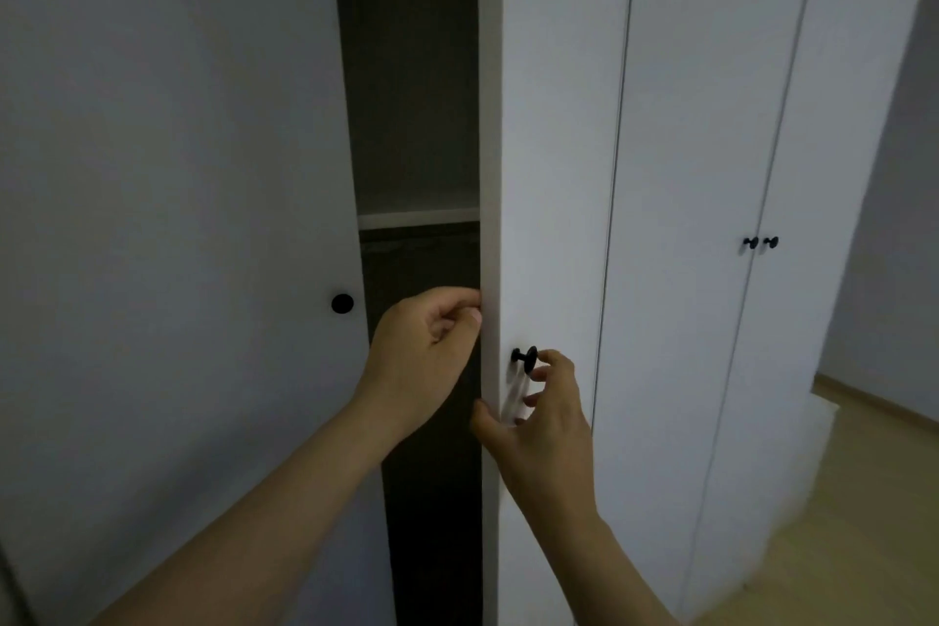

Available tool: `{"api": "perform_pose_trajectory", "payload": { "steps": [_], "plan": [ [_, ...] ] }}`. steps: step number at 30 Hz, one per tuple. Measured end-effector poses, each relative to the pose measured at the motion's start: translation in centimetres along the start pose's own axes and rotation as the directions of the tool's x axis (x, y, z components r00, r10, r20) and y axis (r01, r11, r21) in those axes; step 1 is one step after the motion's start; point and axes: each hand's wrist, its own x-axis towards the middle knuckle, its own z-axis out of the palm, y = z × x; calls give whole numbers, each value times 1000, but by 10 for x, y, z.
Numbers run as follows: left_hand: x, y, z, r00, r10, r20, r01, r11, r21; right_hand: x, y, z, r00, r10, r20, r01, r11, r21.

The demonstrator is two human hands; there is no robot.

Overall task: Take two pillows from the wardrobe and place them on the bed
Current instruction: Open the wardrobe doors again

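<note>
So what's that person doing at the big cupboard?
A person seems to be opening the white wardrobe to get pillows. The left hand curls its fingers at the edge of the half-open door. The right hand holds the same door lower down, with fingertips at its black knob. Through the gap you can see a dark inside with one shelf. No pillows show yet.

The tall white wardrobe [681, 117] has one door [551, 168] ajar at 12 o'clock, its black knob [525, 357] at 5, showing a dark inside with a pale shelf [417, 219]. The twin knobs [751, 243] of its closed doors sit at 3 o'clock.
</note>
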Motion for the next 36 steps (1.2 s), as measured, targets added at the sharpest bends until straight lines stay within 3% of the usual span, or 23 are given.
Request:
{"api": "perform_pose_trajectory", "payload": {
  "steps": [8, 16, 23, 27, 36],
  "plan": [
    [-10, -1, 4, 998, 15, 66, -11, 998, -61, -6, 1, -17, 999, -41, 25, 43, 994, -99],
    [-27, -16, 23, 994, -80, 71, 84, 994, -63, -16, 20, -54, 1000, -10, -5, 9, 999, -32],
    [-30, -21, 45, 988, -113, 107, 129, 979, -158, -29, 45, -111, 975, -61, -212, 42, 995, -95],
    [-32, -20, 65, 986, -106, 131, 132, 969, -210, -21, 65, -153, 938, -33, -345, -18, 990, -142],
    [-35, -6, 109, 980, -74, 186, 124, 953, -275, 10, 113, -222, 934, 95, -344, -130, 988, -80]
  ]
}}
